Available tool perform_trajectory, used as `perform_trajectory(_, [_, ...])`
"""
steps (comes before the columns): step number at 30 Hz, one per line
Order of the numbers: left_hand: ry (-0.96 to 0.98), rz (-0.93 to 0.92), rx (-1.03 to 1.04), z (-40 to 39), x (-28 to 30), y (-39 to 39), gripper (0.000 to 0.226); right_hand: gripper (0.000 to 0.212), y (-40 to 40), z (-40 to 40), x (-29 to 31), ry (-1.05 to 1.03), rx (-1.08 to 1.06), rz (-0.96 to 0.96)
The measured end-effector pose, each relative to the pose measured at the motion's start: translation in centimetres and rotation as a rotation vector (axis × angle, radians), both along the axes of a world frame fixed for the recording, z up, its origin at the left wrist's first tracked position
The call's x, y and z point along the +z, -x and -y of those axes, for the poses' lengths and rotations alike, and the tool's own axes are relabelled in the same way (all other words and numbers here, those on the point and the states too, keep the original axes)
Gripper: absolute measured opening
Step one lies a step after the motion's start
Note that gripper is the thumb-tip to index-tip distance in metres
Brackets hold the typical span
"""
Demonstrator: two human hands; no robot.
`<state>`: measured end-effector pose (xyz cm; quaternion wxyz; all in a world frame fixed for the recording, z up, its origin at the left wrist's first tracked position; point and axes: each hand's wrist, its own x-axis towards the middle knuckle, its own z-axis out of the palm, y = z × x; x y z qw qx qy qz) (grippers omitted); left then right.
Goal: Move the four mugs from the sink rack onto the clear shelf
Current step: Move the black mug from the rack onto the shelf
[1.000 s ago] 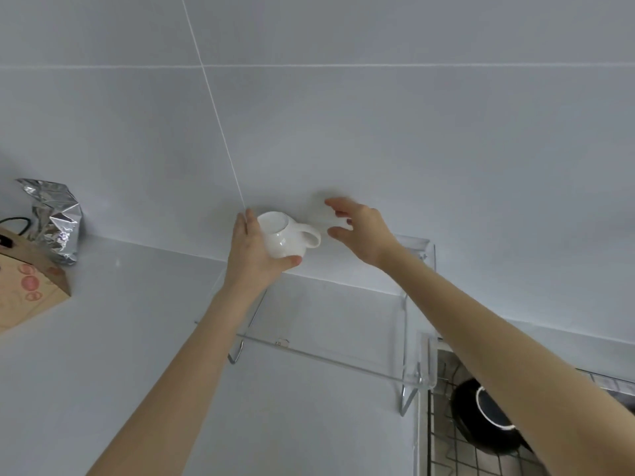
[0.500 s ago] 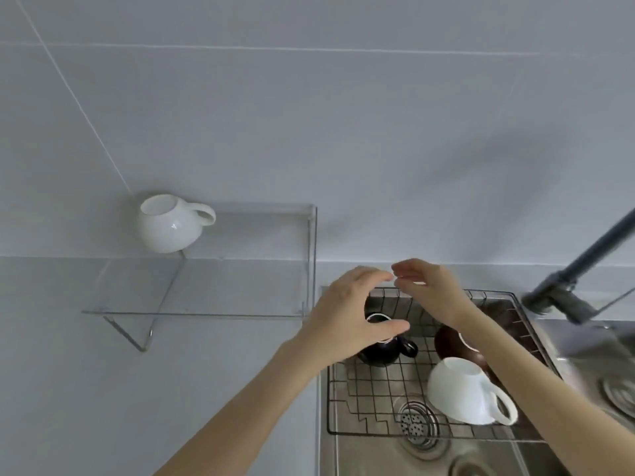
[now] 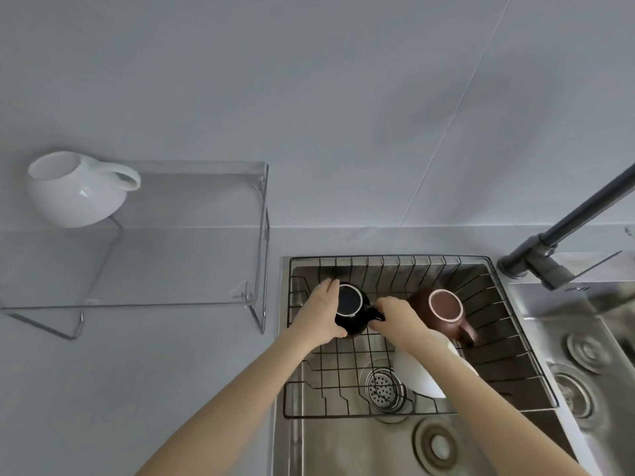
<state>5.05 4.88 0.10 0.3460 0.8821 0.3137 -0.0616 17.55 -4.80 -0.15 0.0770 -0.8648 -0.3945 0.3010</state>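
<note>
Both of our hands close on the black mug (image 3: 351, 312) in the sink rack (image 3: 395, 266), the second of four bound for the clear shelf (image 3: 192, 269). Our left hand (image 3: 318, 316) wraps the mug's left wall, fingers curled round the back and thumb at the near side; our right hand (image 3: 395, 317) pinches at the handle on its right. The mug sits rim-up on the wire floor near the rack's back left corner, and we cannot tell whether it has left the wires.

One white mug (image 3: 77, 190) already stands at the far left of the shelf, handle pointing right. The brown mug (image 3: 443, 312) waits just right of the black one, and another white mug (image 3: 421, 379) lies mostly hidden under our right forearm.

The lift looks best taken straight up, so the base clears the rack's upright wires before we swing left. The glaze is probably wet and slick, so we should let the left hand bear the weight and the right only steady the handle. On the shelf, a spot just right of the first white mug would leave room for two more. A gentle set-down matters, as the transparent edge is hard to judge and the shelf stands on thin wire legs above the surface (image 3: 137, 389).
</note>
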Motion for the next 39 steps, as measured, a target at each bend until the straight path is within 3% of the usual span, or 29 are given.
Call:
perform_trajectory(5, [-0.039, 0.03, 0.002, -0.3, -0.7, -0.3, 0.087, 0.025, -0.1, 0.0, -0.7, -0.038, -0.028, 0.007])
perform_trajectory(11, [-0.01, 0.134, 0.033, -0.7, 2.0, 0.2, 0.085, 0.017, -0.8, 1.2, 3.0, -0.303, -0.049, 0.015])
perform_trajectory(19, [-0.164, 0.448, 0.141, -1.8, 12.2, 2.3, 0.086, 0.002, 0.0, -0.1, 13.8, -0.617, 0.01, -0.008])
perform_trajectory(24, [-0.195, 0.648, 0.277, -4.2, 18.2, 7.3, 0.075, 0.003, 3.7, -3.5, 18.9, -0.758, 0.045, -0.095])
perform_trajectory(31, [-0.202, 0.605, 0.409, -9.4, 20.5, 17.0, 0.079, 0.01, 12.2, -10.7, 19.3, -0.82, 0.167, -0.237])
perform_trajectory(39, [-0.116, 0.533, 0.525, -14.1, 18.7, 25.7, 0.08, 0.014, 20.4, -17.3, 16.7, -0.754, 0.253, -0.288])
